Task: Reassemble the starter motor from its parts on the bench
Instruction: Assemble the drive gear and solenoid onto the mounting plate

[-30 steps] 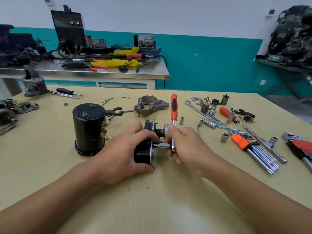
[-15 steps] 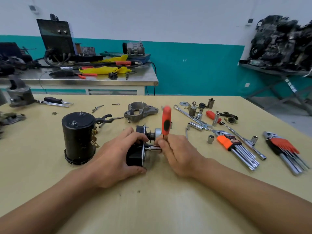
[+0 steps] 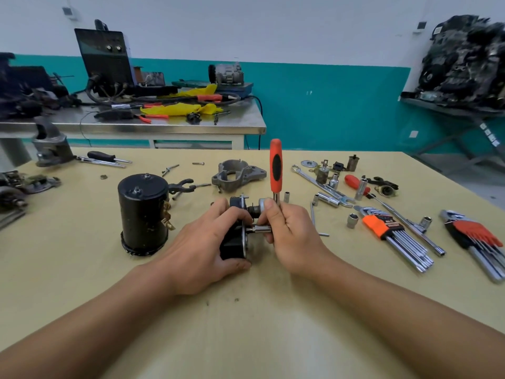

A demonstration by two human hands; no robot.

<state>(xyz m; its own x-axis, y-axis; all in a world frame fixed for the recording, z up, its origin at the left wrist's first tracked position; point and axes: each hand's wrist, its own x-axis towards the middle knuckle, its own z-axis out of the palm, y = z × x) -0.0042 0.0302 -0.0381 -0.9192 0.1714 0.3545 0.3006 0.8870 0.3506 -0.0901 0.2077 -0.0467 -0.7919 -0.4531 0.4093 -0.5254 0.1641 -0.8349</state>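
Observation:
My left hand [image 3: 202, 251] grips a small black solenoid part [image 3: 232, 242] lying on its side on the bench. My right hand [image 3: 289, 231] holds a ratchet wrench [image 3: 275, 170] by its head, its orange-and-black handle standing nearly upright; a socket [image 3: 261, 229] runs from the ratchet onto a fastener on the part's face. A black cylindrical motor housing [image 3: 143, 214] stands upright to the left. A grey cast end bracket [image 3: 237, 175] lies behind the hands.
Loose sockets, spanners and small parts [image 3: 330, 184] lie at the right rear, with two hex key sets [image 3: 393, 233] [image 3: 475, 239] nearer. A black fork lever [image 3: 181, 186] sits by the housing. More motor parts [image 3: 19, 187] lie at the left edge. A steel bench [image 3: 164, 124] stands behind.
The ratchet handle has swung from leaning away to nearly upright. My head moved, so the view shifted. Both hands stay on the part and the ratchet.

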